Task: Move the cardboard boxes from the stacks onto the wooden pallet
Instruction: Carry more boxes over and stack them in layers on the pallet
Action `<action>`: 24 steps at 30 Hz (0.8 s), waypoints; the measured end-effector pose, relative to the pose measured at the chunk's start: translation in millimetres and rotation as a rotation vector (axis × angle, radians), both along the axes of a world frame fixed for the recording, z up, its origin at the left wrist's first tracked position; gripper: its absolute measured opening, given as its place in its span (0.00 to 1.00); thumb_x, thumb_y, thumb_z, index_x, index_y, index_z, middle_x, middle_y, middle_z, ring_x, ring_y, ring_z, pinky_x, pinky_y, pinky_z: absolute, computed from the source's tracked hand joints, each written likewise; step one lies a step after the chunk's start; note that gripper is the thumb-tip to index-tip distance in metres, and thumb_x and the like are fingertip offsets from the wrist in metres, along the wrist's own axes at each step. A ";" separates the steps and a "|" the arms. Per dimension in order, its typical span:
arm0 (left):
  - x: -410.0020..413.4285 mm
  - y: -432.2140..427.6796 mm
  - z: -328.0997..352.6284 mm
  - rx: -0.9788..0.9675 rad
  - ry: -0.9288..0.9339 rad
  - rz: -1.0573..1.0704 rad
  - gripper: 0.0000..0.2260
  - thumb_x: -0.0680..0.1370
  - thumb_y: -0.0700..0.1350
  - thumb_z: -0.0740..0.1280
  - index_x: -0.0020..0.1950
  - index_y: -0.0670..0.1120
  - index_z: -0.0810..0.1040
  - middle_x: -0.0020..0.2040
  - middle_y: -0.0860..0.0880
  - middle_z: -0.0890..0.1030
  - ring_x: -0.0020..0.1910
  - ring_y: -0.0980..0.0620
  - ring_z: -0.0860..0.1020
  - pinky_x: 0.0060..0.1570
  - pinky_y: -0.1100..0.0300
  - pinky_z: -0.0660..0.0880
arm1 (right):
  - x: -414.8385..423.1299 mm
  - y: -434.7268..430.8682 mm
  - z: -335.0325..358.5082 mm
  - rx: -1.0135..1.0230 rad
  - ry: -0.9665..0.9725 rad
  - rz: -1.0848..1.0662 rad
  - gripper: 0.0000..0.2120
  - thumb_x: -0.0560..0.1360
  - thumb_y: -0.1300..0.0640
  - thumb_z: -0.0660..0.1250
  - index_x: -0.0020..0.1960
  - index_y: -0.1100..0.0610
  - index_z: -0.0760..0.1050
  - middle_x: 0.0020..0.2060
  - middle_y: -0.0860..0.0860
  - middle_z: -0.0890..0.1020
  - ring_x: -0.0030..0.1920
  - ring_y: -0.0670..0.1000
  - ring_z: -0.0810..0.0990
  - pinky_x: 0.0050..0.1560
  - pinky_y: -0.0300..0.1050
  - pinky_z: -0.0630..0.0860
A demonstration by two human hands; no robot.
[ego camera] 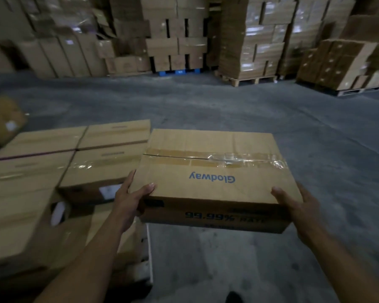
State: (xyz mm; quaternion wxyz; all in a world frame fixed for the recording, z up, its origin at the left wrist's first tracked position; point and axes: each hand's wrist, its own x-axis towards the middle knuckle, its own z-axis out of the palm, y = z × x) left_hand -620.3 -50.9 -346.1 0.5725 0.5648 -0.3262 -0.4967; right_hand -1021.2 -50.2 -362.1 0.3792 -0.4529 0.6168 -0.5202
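The left hand [130, 199] and the right hand [294, 203], two in all, grip one brown cardboard box [212, 171] by its near corners. Each thumb lies flat on the lid, and the fingers wrap round the side walls, the right ones mostly hidden. The box is in the air at the centre of the frame, above the grey concrete floor [260, 114]. It is sealed by a single strip of clear tape [214, 158] and printed with one blue word, upside down to the camera. Its left edge sits just beside a low stack of brown cardboard boxes [39, 142] in the left half of the frame. There four taped box tops meet at one corner, and more cardboard nearer the camera is too blurred to count. Across the top of the frame stand tall walls of stacked cartons, some film-wrapped. Three pallets show under them: one blue pallet [177, 72] at upper centre, one light wooden pallet [247, 80] to its right, and one pale pallet [354, 91] at the far right.
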 end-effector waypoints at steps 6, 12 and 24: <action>73.8 112.0 -14.4 0.075 0.012 0.033 0.34 0.77 0.40 0.71 0.79 0.59 0.63 0.68 0.48 0.70 0.62 0.43 0.72 0.56 0.42 0.74 | 69.5 73.3 -9.0 0.034 0.002 0.109 0.22 0.72 0.45 0.74 0.64 0.41 0.73 0.52 0.44 0.79 0.51 0.44 0.78 0.45 0.44 0.76; 127.3 153.4 -22.9 0.097 -0.002 0.160 0.40 0.68 0.48 0.76 0.78 0.57 0.65 0.70 0.44 0.73 0.65 0.40 0.73 0.64 0.37 0.73 | 127.7 77.6 -6.9 0.014 0.005 0.206 0.19 0.73 0.47 0.74 0.62 0.46 0.76 0.52 0.42 0.81 0.51 0.44 0.80 0.43 0.40 0.76; 233.8 117.5 -58.7 0.177 0.082 0.305 0.37 0.69 0.40 0.76 0.75 0.59 0.70 0.68 0.47 0.78 0.65 0.43 0.77 0.68 0.36 0.68 | 239.0 4.6 -32.9 0.077 -0.020 0.289 0.20 0.74 0.53 0.75 0.63 0.45 0.72 0.49 0.38 0.78 0.48 0.39 0.78 0.42 0.33 0.74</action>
